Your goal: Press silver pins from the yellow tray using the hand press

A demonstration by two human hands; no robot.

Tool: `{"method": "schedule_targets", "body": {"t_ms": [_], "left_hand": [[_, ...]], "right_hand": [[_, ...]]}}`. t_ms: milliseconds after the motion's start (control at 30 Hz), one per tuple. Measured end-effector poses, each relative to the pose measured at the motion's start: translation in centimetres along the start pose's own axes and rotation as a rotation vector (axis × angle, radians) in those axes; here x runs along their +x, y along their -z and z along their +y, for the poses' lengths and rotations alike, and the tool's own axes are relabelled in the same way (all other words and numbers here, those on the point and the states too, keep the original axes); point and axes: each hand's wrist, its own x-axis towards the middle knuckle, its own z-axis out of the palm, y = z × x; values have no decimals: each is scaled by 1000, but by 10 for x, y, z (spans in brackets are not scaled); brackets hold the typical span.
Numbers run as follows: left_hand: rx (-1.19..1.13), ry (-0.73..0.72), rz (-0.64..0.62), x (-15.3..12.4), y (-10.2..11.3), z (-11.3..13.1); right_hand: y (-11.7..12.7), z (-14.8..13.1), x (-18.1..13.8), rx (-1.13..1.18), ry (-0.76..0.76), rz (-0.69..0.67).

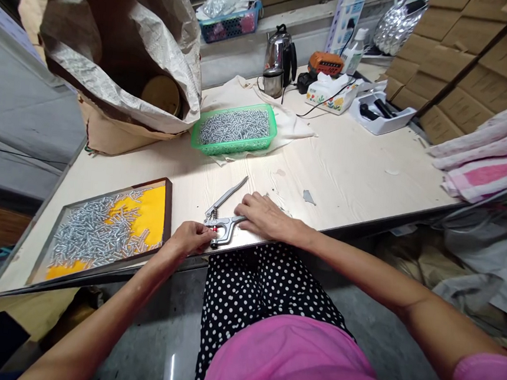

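Far left, a shallow tray (pixel 168 212) held silvery metal pieces (pixel 85 234) on yellow lining. Next, left hand (pixel 194 236): fingers pinched together at the head of the hand pliers (pixel 228 197); could not tell what lay between them. Pliers were at the worktop's (pixel 353 169) near edge, handles apart, green basket (pixel 237 148) beyond. Right hand (pixel 263 216): fingers closed over the lower handle.

- Near edge of table (pixel 347 180): hand pliers (pixel 229 229), between left hand (pixel 192 238) and right hand (pixel 262 214), touching both.
- Left of left hand: tray (pixel 168 206), with metal parts (pixel 90 229) in it.
- Behind pliers: basket (pixel 234 148) on cloth (pixel 294 133), more metal parts inside.
- Left of basket, behind tray: sack (pixel 120 137).
- Behind basket, toward right: kettle (pixel 278 45), cup (pixel 273 84) just before it.
- Right of kettle: tissue box (pixel 328 98).
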Motion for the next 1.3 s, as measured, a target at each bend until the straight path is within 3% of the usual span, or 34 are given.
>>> {"method": "schedule_targets", "body": {"t_ms": [267, 600, 733, 800, 867, 933, 1067, 1167, 1300], "left_hand": [[-24, 24, 10, -6, -1, 7], [-123, 78, 44, -7, -1, 4], [-9, 77, 108, -11, -1, -1], [187, -6, 267, -15, -3, -2], [388, -195, 447, -18, -7, 0], [522, -412, 517, -14, -14, 5], [691, -616, 389, 13, -25, 23], [768, -611, 261, 32, -25, 35], [819, -615, 233, 38, -21, 46]], "right_hand": [[25, 31, 40, -103, 118, -182], [34, 27, 47, -126, 97, -233], [36, 24, 45, -141, 86, -227], [37, 23, 43, -143, 82, -227], [38, 21, 42, -145, 87, -223], [37, 20, 42, -143, 87, -219], [37, 19, 40, -125, 64, -259], [41, 20, 38, -106, 53, -280], [49, 15, 36, -117, 9, -300]]}}
